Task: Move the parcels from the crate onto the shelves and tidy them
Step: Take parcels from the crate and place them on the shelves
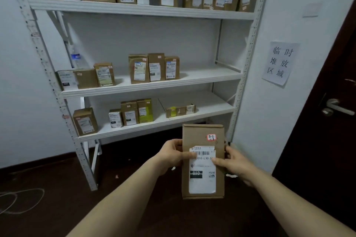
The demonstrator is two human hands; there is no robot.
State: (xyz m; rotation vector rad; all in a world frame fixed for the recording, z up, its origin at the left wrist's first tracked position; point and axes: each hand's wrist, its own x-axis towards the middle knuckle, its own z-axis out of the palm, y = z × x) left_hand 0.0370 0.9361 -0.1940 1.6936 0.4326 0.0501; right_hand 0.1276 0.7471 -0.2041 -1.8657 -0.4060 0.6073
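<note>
Parcel (202,168) is up in the air, well in front of the white shelving (248,48), held upright in both hands and sitting low and a bit right of centre in the view. My left hand (171,155) grips its left edge and my right hand (236,163) grips the right edge. The fingers on both sides are pinching the box, thumbs laid over the front, the rest wrapped round the back and mostly out of sight. Its shipping label (202,183) faces the camera with a barcode and a black "010" block, and a little red-edged sticker (211,137) sits near the top right corner. On the shelving, the top shelf (146,8) is packed with brown boxes stood on end. The middle shelf (202,79) and bottom shelf (158,126) each carry a handful, with one lying flat on the bottom one. A paper sign (280,63) hangs on the wall to the right, next to a dark door (317,140).
</note>
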